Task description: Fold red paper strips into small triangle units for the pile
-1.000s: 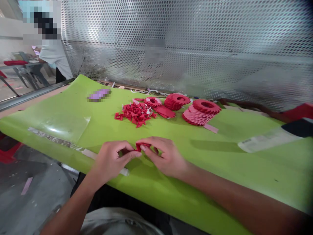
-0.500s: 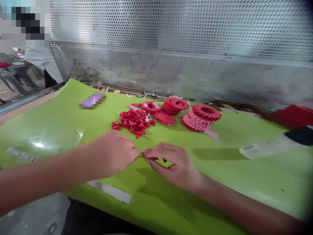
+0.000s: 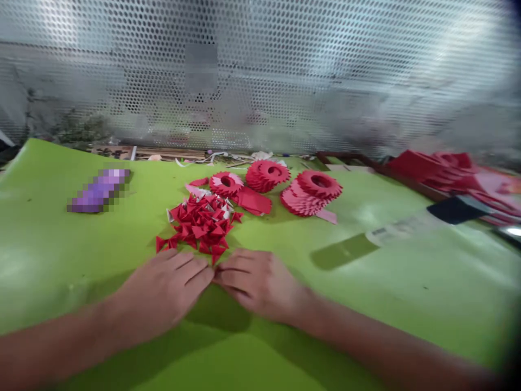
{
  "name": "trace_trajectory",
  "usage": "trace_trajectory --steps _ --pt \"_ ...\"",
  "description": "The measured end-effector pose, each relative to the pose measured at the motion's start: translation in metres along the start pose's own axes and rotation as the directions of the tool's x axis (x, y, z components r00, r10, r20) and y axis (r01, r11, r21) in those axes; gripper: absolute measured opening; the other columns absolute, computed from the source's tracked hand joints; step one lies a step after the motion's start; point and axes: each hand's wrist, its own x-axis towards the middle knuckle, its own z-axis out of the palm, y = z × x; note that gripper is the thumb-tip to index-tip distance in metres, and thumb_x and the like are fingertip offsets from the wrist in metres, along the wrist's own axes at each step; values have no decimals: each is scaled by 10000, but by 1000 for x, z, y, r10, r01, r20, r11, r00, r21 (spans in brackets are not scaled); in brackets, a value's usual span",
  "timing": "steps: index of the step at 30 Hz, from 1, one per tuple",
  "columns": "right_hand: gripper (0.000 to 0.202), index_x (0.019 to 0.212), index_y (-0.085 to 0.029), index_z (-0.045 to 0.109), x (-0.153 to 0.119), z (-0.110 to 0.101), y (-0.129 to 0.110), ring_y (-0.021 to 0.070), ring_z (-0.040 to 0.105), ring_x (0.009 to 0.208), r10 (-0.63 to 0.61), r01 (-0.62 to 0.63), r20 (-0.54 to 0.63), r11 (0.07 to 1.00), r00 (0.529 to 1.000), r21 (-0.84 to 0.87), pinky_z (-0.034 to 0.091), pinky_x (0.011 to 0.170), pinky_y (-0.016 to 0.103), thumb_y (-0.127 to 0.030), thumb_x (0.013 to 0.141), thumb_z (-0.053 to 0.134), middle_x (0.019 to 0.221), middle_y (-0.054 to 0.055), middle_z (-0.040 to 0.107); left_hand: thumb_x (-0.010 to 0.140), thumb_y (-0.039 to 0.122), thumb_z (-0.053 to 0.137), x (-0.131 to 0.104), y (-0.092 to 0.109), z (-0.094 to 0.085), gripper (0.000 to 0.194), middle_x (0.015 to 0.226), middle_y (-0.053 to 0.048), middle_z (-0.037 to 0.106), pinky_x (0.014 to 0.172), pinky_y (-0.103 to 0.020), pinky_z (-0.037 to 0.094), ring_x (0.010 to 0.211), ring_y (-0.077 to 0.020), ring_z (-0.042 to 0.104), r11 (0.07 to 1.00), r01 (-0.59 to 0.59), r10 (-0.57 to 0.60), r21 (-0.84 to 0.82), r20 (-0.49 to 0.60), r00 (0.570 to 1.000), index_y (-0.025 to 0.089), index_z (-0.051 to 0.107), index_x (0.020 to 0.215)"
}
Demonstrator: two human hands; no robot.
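My left hand [image 3: 166, 288] and my right hand [image 3: 260, 285] meet fingertip to fingertip, low over the green tabletop [image 3: 228, 358]. Both are closed in a pinch on a small red paper piece, now mostly hidden by the fingers. Just beyond the fingertips lies a heap of red folded paper triangles [image 3: 199, 222], some with white showing. Behind it sit a low red and pink paper ring [image 3: 216, 187], a taller red ring stack [image 3: 257, 178] and a pink stack topped with red [image 3: 299, 202]. Flat red paper slips [image 3: 255, 202] lie between them.
A bottle with a dark cap [image 3: 458, 209] lies on the right. Past it, a tray [image 3: 419, 190] borders stacked red paper [image 3: 431, 165]. A blurred purple object [image 3: 100, 191] rests at the left. Perforated metal sheeting [image 3: 260, 70] rises behind the table, with scraps along its foot.
The view has swung right, so the person at the left is out of sight. My hands have drawn closer together, and the red paper between them is now covered by fingers.
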Motion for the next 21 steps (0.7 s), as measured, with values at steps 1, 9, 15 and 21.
trace_trajectory --steps 1,9,15,21 --pt "142 1008 -183 757 0 1 2 158 723 832 -11 11 10 1000 1000 15 596 827 305 -160 968 623 966 15 809 930 52 503 -4 1 4 299 1081 -113 778 814 -391 531 907 -240 707 1000 -1 1 -14 -15 1000 81 685 1166" --pt "187 1110 -201 766 -10 -11 19 168 722 988 -47 39 117 996 992 75 585 905 330 -177 994 622 1114 12 798 1083 218 351 -8 5 10 406 1146 -74 788 878 -389 530 975 -221 732 999 16 -19 -38 -97 995 123 743 1133" --pt "137 1045 -191 764 -7 -9 20 167 722 927 -15 0 90 986 996 169 566 910 341 -221 1000 637 1043 10 806 1105 238 297 -5 2 5 480 1079 -67 803 856 -381 541 962 -220 725 997 -44 40 -60 -70 997 116 761 1094" --pt "146 1046 -187 763 -3 -14 27 176 721 925 -10 -15 112 975 994 221 549 889 330 -237 1005 632 1044 30 802 1084 257 377 -5 -3 5 395 1158 -68 782 868 -375 555 1000 -225 712 986 -18 15 -166 -15 1000 118 732 1189"
